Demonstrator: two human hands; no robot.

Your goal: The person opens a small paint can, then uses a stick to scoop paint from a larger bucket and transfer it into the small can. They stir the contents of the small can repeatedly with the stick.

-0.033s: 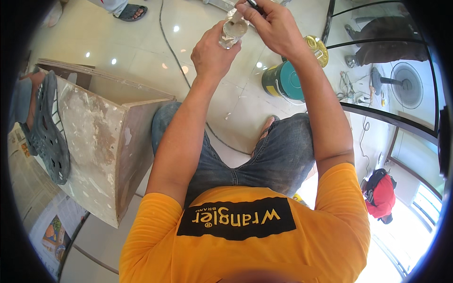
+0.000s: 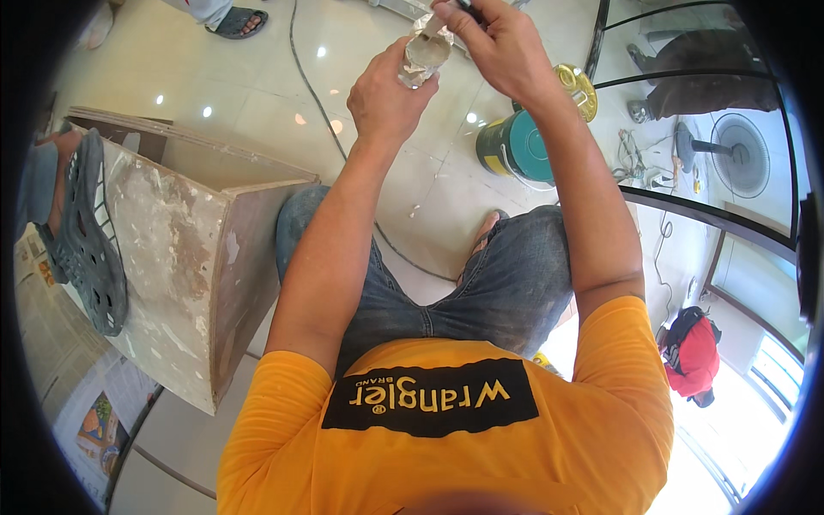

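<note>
At the top middle, my left hand (image 2: pixel 384 93) is closed round a crumpled, silvery cup-like container (image 2: pixel 425 58) with greyish stuff in it. My right hand (image 2: pixel 502 47) is closed on a dark-handled tool (image 2: pixel 464 5), held just beside and above the container. A pale, flat blade-like part of it reaches to the container's rim; the picture's edge cuts off the rest, so its exact kind cannot be told. Both arms stretch forward over my knees.
A paint-stained wooden box (image 2: pixel 163 240) stands at my left, with another person's clog-shod foot (image 2: pixel 90 232) on it. A green lidded bucket (image 2: pixel 528 146) and a yellow can (image 2: pixel 577 90) stand front right. A cable (image 2: pixel 322 112) crosses the tiles. Glass panels (image 2: pixel 687 51) are at right.
My right hand has shifted very slightly with the tool, beside the container. My left hand and the surroundings look the same.
</note>
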